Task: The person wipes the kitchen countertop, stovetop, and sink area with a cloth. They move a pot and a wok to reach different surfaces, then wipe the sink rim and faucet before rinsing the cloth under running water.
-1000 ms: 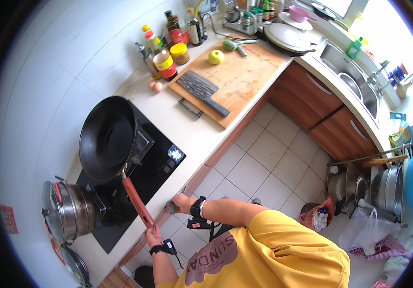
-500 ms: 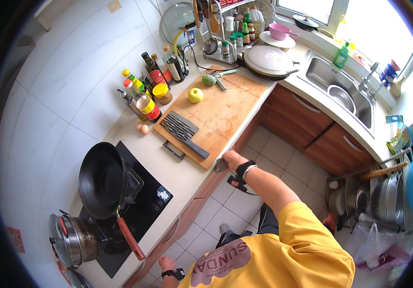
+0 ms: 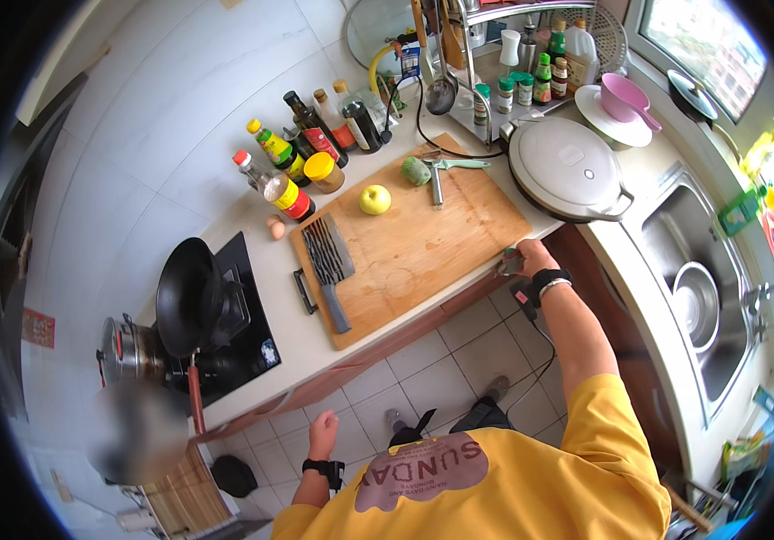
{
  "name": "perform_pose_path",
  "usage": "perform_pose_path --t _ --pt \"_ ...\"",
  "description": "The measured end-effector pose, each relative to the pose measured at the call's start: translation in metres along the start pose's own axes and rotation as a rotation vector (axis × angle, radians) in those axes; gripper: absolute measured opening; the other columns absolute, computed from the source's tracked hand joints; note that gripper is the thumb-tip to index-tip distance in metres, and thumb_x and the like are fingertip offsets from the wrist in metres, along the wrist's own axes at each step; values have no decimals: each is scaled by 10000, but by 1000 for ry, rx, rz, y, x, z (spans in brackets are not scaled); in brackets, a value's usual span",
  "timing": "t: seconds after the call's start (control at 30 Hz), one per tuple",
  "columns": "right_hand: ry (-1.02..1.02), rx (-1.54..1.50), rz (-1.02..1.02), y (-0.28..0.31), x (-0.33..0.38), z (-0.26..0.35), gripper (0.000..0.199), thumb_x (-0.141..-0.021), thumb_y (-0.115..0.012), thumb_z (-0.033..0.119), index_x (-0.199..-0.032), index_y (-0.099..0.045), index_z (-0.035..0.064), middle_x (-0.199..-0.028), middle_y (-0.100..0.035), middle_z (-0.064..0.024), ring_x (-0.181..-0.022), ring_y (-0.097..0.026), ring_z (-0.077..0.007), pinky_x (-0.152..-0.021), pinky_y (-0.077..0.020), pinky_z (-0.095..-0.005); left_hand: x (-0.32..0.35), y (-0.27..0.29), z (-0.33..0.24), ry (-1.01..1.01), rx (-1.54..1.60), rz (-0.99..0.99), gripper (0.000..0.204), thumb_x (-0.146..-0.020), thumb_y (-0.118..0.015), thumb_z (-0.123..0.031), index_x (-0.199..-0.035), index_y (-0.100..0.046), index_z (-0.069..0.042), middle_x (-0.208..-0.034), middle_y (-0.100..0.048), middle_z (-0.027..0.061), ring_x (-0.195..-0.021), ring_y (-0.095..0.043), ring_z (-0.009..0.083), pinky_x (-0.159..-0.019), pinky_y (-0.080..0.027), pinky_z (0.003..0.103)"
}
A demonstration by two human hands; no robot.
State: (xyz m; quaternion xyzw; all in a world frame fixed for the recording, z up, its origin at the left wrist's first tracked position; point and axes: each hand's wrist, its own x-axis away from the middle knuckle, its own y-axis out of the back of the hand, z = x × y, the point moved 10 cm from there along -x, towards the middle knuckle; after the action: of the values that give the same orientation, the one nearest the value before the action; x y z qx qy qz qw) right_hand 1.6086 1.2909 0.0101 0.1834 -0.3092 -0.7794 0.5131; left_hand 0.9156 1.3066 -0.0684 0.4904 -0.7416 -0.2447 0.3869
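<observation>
At the right front corner of the wooden cutting board (image 3: pixel 423 256), my right hand (image 3: pixel 533 258) is closed around a small dark greyish-green thing (image 3: pixel 509 263), too hidden to name, by the counter edge. My left hand (image 3: pixel 321 436) hangs low in front of the counter, fingers curled and nothing visible in it. On the board lie a cleaver (image 3: pixel 328 261) with a dark, wavy-patterned blade, a yellow-green apple (image 3: pixel 374 200), a rough green fruit or vegetable (image 3: pixel 416 171) and a peeler (image 3: pixel 438 184) with a mint-green handle; neither hand touches these.
A black wok (image 3: pixel 187 292) sits on the dark cooktop (image 3: pixel 247 333) at left, its red handle reaching past the front. Several sauce bottles (image 3: pixel 315 135) and two eggs (image 3: pixel 276 229) stand behind the board. To the right are a lidded electric pan (image 3: pixel 567 166) and a sink (image 3: pixel 729 355).
My right hand has moved right along the counter's front edge, from the board's near left corner to its right corner, keeping the small thing. My view has shifted; my left hand is still low.
</observation>
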Motion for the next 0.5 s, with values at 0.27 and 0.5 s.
perform_pose_path --t 0.27,0.5 --pt "-667 -933 -454 43 -1 -144 227 -859 -500 -30 -1055 -603 22 -833 -639 -125 -693 -635 -280 -600 -548 -412 -7 -53 -224 -235 -177 153 353 -864 -656 -202 -1180 -646 -43 -1088 -686 155 -963 -669 300 -827 -534 384" --pt "-614 -897 -153 72 101 -128 262 -865 -542 20 -1114 -616 55 -918 -658 -77 -763 -630 -210 -646 -528 -329 -44 -113 -384 -567 -82 314 353 -879 -647 -190 -1198 -634 -40 -1104 -676 152 -959 -665 293 -827 -531 384"
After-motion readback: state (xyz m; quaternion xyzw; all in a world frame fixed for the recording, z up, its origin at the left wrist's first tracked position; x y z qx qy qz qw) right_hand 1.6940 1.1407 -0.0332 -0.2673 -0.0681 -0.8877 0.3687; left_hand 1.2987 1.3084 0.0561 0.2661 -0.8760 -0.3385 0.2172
